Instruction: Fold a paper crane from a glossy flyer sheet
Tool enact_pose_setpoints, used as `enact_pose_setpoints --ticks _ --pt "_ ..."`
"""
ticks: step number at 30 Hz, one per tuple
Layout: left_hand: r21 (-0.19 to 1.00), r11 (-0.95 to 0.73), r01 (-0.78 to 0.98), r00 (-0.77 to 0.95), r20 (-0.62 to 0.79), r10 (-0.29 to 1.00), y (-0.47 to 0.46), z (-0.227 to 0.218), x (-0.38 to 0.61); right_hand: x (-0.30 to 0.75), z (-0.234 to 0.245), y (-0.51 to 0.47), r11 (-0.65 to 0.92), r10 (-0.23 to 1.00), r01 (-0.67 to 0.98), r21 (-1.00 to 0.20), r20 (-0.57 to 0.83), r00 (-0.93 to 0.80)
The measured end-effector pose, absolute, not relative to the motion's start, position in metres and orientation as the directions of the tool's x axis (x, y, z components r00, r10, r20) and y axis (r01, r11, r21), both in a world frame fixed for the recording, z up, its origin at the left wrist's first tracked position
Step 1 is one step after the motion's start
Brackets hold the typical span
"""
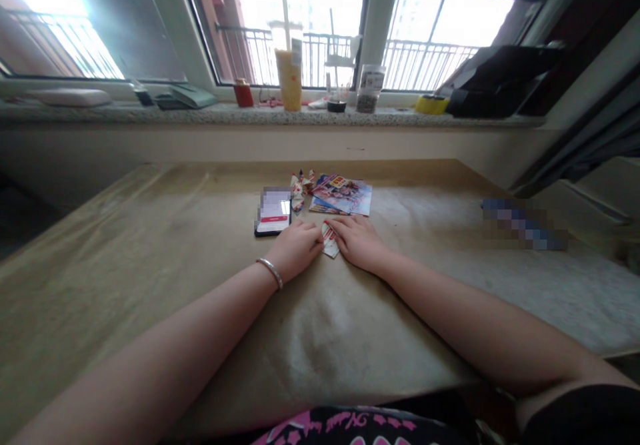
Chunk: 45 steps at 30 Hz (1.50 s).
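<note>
A small folded piece of white paper with red print (331,239) lies on the table between my hands. My left hand (299,246), with a silver bangle on its wrist, has its fingers curled together at the paper's left edge. From the other side, my right hand (361,241) presses its closed fingers onto the paper's right part. My fingers hide both sides of the paper. Just beyond my left hand is a phone (273,213) with a lit screen. Folded paper figures (300,190) stand beside it, and a stack of colourful printed sheets (345,195) lies behind the paper.
A brownish cover spreads over the table (210,338). A blurred blue object (523,225) lies at the right. Along the stone windowsill (200,117) stand a yellow drink cup (289,78), a red jar (243,93), a clear container (369,91) and a black bag (493,85).
</note>
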<state>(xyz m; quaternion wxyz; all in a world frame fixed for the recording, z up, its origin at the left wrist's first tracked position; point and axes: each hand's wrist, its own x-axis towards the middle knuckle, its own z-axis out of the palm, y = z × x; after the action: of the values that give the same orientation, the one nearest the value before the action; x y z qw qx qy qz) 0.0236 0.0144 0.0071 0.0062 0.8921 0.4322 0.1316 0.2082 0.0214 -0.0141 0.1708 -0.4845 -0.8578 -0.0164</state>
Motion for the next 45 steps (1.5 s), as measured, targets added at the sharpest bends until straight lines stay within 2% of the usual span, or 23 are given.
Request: enact_pose_setpoints --ticks 11,29,45 --pt "0.155 -0.649 0.745 0.600 0.269 0.753 0.015 0.005 0.021 0.222 -0.016 0.028 0.528 0.843 0.779 -0.339 0.322 -0.431" --pt "0.259 -0.615 0.744 0.556 0.270 0.786 0.017 0.001 0.019 0.228 -0.015 0.029 0.580 0.812 0.737 -0.348 0.320 -0.488" --pt "0.079 -0.638 0.766 0.605 0.244 0.758 0.008 0.010 0.025 0.225 -0.017 0.027 0.562 0.822 0.759 -0.327 0.318 -0.472"
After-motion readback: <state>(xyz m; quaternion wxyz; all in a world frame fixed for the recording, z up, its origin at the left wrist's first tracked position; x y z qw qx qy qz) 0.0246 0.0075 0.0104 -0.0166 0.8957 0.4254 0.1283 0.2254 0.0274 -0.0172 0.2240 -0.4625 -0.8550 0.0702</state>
